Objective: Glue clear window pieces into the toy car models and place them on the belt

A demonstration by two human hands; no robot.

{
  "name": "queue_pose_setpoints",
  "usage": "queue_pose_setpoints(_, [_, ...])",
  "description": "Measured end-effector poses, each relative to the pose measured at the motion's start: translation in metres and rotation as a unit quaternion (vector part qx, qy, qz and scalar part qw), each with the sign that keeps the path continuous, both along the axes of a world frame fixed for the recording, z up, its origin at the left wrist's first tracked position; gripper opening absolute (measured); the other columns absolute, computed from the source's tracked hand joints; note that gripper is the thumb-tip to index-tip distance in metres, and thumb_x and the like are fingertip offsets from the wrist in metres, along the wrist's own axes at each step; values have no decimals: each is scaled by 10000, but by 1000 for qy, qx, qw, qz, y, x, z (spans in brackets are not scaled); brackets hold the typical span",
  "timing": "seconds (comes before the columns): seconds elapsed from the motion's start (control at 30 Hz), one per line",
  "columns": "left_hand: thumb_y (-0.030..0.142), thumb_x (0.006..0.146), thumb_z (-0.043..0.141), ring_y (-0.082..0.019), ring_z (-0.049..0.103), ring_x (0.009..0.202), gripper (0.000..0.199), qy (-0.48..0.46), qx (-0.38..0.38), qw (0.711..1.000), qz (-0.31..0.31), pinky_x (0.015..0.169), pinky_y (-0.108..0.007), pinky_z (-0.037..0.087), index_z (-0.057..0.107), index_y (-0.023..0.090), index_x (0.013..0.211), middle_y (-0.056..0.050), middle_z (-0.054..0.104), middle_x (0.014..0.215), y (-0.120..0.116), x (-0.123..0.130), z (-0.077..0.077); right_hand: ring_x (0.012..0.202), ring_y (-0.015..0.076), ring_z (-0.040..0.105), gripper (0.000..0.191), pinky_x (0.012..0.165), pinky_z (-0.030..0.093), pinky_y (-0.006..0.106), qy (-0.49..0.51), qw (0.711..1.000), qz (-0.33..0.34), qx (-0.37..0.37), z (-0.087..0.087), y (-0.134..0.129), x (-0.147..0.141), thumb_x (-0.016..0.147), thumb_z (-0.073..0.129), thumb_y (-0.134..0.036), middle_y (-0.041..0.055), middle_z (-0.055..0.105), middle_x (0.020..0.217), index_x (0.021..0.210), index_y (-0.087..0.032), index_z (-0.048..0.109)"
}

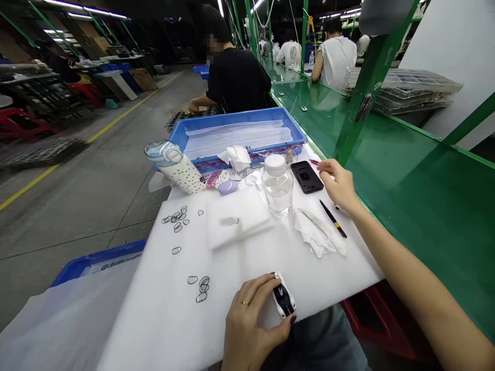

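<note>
Bare left hand (251,317), bottom centre of frame, nearest the camera: thumb on one end, fingertips on the other, holding a small white-and-black toy car (285,297) at the near edge of a white foam-covered tabletop (154,319).

Left to right from there. Lower left: blue plastic tray (98,257), partly covered by a white sheet (73,319). Left of centre: loose thin dark-rimmed oval rings (179,216), one cluster farther up, another lower down, a few lying singly. Above them, a tilted white dotted bottle with a pale blue lid (180,170), then a purple oval case (228,187). Mid-frame: white foam block (220,234) flat on the tabletop. Behind, a large blue plastic tray (297,135) with white sheets (240,136) inside; beyond it, upper centre, a co-worker in a black top (240,80).

Right of the block: clear jar with a white lid (279,193), crumpled white tissue (319,234), black phone (307,176), black tweezers with a yellow band (333,219).

Right hand (338,184), right of centre: fingers curled beside the phone, near a thin red stick (314,162); can't tell if they grip it. Far right: shiny green conveyor belt (436,190).
</note>
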State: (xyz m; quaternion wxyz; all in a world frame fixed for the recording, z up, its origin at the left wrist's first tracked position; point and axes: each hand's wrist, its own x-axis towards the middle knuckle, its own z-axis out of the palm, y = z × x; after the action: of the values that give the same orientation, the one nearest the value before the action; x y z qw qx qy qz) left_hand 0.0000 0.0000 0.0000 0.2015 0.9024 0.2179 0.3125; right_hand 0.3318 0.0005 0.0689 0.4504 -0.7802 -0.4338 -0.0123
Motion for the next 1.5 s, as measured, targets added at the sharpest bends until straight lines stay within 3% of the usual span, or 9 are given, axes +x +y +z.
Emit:
queue_pose_setpoints(0.03, [237,701,718,-251,679,959,462,0,3,1000,0,769,-382,611,612,252,1150,-48,682,1109,0,0,0,1151,265,627,440,965,479,378,19,994,-4,-105,-6,12,17,873,448,-289,110,666,1262,1271,-170,591])
queue_pose_setpoints(0.1, [249,701,707,-247,682,948,452,-6,9,1000,2,757,-379,615,614,254,1143,-43,684,1102,0,1,0,1274,292,556,564,1045,435,397,29,977,11,-212,-16,36,40,874,454,-315,128,577,1412,1410,-148,503])
queue_pose_setpoints(0.23, [239,680,700,-242,683,935,454,-21,20,999,12,750,-371,617,618,253,1126,-38,691,1077,-1,3,-1,1361,321,462,573,1128,343,458,4,963,28,-269,-32,73,49,910,393,-320,106,518,1479,1459,-185,482])
queue_pose_setpoints(0.33, [229,658,707,-243,681,937,473,-23,24,999,15,750,-370,618,618,249,1122,-41,691,1079,-1,4,-3,1388,385,393,576,1112,313,570,-12,955,2,-297,-39,83,46,934,363,-390,121,472,1507,1483,-245,457])
queue_pose_setpoints(0.43, [221,648,699,-242,680,937,485,-23,27,999,12,748,-371,617,617,246,1125,-41,691,1081,-1,4,-4,1392,391,367,572,1108,311,576,-21,950,-14,-312,-42,86,50,943,346,-428,125,437,1525,1476,-258,467])
queue_pose_setpoints(0.63, [234,667,702,-241,674,935,475,-27,26,999,9,743,-374,613,614,244,1133,-43,688,1086,-1,4,-4,1361,337,412,583,1113,332,526,-19,948,-4,-316,-45,88,65,971,251,-392,80,445,1530,1532,-290,371])
queue_pose_setpoints(0.93, [256,718,657,-245,672,940,411,-28,21,999,10,749,-372,603,620,239,1127,-53,687,1085,-2,4,-2,1443,388,302,577,1132,235,657,30,959,-7,-281,-48,94,66,946,305,-389,88,401,1562,1497,-289,443])
queue_pose_setpoints(1.17, [291,774,610,-219,675,924,366,-24,45,999,7,735,-333,596,620,221,1134,-56,684,1074,-1,4,0,1420,215,417,635,1181,322,401,120,974,63,-184,-46,74,77,944,227,-334,66,399,1573,1547,-165,335])
queue_pose_setpoints(1.5, [329,807,650,-235,659,957,364,16,29,999,3,782,-342,574,609,216,1151,-73,668,1107,-1,3,6,1434,205,395,692,1186,320,346,229,959,80,-147,-42,54,74,846,419,-230,35,388,1580,1534,-170,378])
